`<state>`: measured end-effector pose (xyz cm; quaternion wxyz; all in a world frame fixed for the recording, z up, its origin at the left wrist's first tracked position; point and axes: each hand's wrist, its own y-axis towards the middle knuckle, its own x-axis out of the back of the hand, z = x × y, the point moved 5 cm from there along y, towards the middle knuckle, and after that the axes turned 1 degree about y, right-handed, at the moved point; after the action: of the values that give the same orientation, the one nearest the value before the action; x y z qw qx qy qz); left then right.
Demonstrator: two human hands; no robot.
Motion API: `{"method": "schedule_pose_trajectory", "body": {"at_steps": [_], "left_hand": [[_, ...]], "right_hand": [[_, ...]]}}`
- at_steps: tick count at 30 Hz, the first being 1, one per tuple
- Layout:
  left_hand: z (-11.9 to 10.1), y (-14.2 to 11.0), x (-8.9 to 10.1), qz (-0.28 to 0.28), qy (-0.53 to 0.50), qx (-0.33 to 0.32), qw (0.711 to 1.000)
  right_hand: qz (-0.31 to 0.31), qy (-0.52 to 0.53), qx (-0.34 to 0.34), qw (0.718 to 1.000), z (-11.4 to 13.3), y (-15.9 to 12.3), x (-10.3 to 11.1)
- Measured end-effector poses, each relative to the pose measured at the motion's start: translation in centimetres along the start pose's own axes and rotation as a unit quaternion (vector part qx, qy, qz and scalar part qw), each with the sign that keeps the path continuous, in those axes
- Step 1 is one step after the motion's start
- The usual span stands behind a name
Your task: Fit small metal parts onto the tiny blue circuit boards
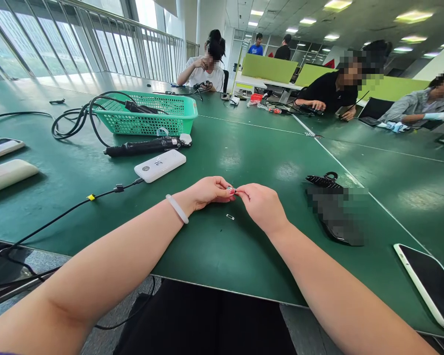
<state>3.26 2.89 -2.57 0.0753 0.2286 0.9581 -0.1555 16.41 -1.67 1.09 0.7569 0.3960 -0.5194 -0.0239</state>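
My left hand [207, 192] and my right hand [261, 204] meet fingertip to fingertip just above the green table [244, 148]. Both pinch one tiny metal part [231, 189] between thumb and forefinger. A second small metal piece [230, 217] lies loose on the table just below the hands. A pale bangle [176, 208] circles my left wrist.
A white power bank [160, 165] with a cable, a black electric screwdriver [142, 146] and a green basket [148, 114] lie to the left. A black device [333, 209] rests on the right, a phone [427, 283] at the near right edge. Other people sit working at the far side.
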Motion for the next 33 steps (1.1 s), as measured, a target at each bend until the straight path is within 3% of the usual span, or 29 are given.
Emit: {"method": "schedule_pose_trajectory", "body": {"at_steps": [15,23,33], "left_hand": [[-0.50,-0.44,-0.10,-0.005,-0.012,0.026,1.000],[-0.32,-0.24,-0.05,0.024,-0.025,0.028,0.999],[-0.43,-0.36,-0.08,0.018,-0.013,0.031,0.999]], "right_hand": [[-0.054,0.097,-0.033,0.993,-0.21,0.23,0.16],[-0.046,0.125,-0.061,0.989,-0.66,0.20,0.22],[-0.025,0.127,-0.080,0.988,-0.69,0.22,0.20]]}}
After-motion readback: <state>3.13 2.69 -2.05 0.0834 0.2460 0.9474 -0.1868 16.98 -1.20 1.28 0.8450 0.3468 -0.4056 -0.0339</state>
